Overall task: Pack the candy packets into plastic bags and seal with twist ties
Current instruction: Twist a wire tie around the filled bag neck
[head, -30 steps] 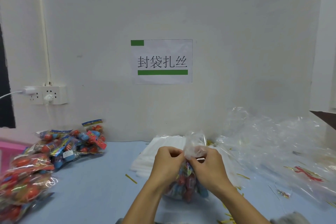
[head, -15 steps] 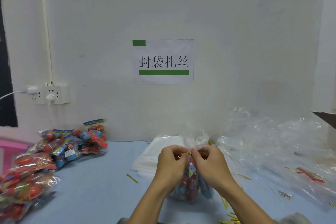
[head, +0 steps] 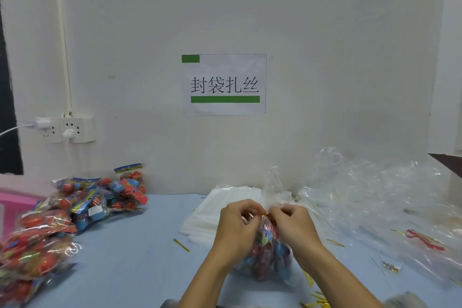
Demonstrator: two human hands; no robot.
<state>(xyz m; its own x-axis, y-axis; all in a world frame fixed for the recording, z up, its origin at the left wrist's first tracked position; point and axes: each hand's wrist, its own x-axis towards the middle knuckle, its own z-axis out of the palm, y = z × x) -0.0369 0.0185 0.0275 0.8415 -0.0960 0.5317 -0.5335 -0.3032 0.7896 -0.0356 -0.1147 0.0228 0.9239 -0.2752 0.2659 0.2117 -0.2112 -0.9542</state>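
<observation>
At the near middle of the pale blue worktop [head: 130,257] stands a clear plastic bag [head: 265,255] filled with red and blue candy packets; its gathered neck rises between the two hands, and the loose top of the bag [head: 273,190] fans upward above them; the left hand [head: 237,227] has its fingers curled in, thumb and forefinger pinching at the neck from the left; the right hand [head: 291,225] pinches the same neck from the right, fingers likewise curled tight; a gold twist tie [head: 264,213] shows as a small glint at the neck, between the fingertips of both hands, though how far round it goes cannot be told; behind the hands lies a flat stack of empty plastic bags [head: 212,210]; to the left sits a heap of loose candy packets [head: 100,197], and nearer the left edge lie filled bags of candy [head: 35,245], somewhat blurred; to the right spreads a crumpled mass of clear plastic film [head: 380,202]; spare gold twist ties [head: 181,244] lie scattered on the worktop; a paper sign [head: 224,84] with green bars is fixed to the white wall; a wall socket [head: 65,129] sits at the left.
</observation>
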